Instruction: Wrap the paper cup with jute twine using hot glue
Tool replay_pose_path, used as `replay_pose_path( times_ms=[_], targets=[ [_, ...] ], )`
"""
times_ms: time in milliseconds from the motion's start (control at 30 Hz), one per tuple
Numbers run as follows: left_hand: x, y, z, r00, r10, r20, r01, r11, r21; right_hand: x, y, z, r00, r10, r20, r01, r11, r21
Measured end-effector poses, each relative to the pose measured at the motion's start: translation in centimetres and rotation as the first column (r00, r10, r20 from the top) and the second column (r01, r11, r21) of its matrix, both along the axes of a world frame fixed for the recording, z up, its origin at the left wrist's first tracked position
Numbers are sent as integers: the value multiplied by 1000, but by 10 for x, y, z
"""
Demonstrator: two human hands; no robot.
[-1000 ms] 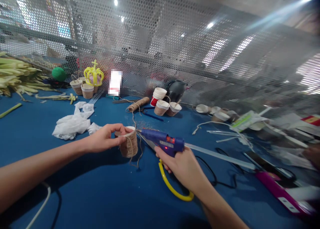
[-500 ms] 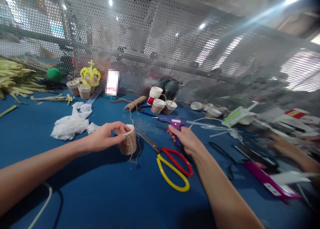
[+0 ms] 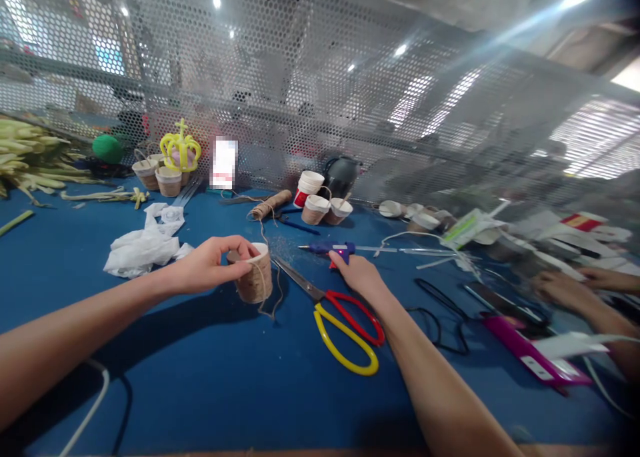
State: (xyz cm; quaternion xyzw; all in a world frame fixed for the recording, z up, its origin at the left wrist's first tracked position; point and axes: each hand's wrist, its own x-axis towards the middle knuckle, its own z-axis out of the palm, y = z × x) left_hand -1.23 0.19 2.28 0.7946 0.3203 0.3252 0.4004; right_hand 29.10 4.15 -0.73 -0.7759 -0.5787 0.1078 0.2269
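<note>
Left of the scissors (image 3: pixel 345 324), a twine-wrapped cup (image 3: pixel 255 278) is pinched by the left hand (image 3: pixel 210 267), a glue gun (image 3: pixel 327 248) clasped by the right hand (image 3: pixel 357 274); twine-gluing is judged underway, steadiness needed.

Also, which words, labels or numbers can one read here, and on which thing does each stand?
No text can be read.
blue glue gun, at the right hand: label too small.
twine-wrapped cup, in the left hand: no print shows.
white cup with red band: print too small.
red card, far right: blurred.
white sticker on the magenta tool: blurred.
white patch at the back: pixelated.
</note>
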Motion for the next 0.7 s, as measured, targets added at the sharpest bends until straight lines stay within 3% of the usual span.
replay_pose_path(
  times_ms=[100, 167, 233, 300, 333, 467, 700],
  targets=[
    [0, -1, 1, 1000, 6, -26, -6, 1000, -18, -14, -13, 12, 995, -6, 101, 0, 998, 62],
    [1, -2, 2, 1000, 3, -23, -4, 1000, -26, -33, -30, 25, 990, 50, 134, -66, 991, 118],
    [1, -2, 2, 1000, -5, -15, 4, 999, -32, -57, -51, 36, 971, 218, 101, -230, 965, 124],
    [1, -3, 2, 1000, 6, -26, -7, 999, -39, -83, -73, 44, 850, 519, -88, -516, 855, 59],
    [2, -3, 1, 999, 21, -38, -22, 999, -43, -94, -81, 45, 809, 574, -130, -572, 819, 57],
    [4, -7, 0, 992, 74, -102, -77, 997, -23, -118, -97, 39, 786, 607, -118, -589, 793, 156],
    [7, -12, 0, 985, 33, -168, -27, 999, 38, -109, -89, 33, 733, 612, -296, -570, 790, 224]
  ],
)
